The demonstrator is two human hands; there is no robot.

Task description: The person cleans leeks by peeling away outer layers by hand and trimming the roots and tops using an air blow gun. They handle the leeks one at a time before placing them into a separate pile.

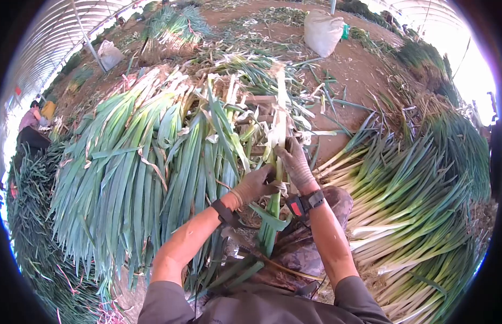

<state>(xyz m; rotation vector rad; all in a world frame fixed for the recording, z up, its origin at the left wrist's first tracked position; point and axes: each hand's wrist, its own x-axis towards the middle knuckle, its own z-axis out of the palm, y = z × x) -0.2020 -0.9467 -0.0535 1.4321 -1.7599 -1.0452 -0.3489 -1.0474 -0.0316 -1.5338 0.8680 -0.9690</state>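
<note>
A single leek stands out in front of me, its rooted pale end pointing away and its green leaves hanging toward my lap. Around its middle, the fingers of my gloved left hand are closed. My gloved right hand grips the stalk slightly farther up, on its right side; part of its fingers is hidden. Loose, peeled-looking outer leaves hang about the stalk near both hands. Just left of it lies a thick row of leeks, pale ends away from me and leaves toward me.
At right, another big pile of leeks reaches close to my right arm. Stuffed white sacks and more leek bundles stand farther back on the soil. Leaf scraps litter the ground. Another person is at the far left.
</note>
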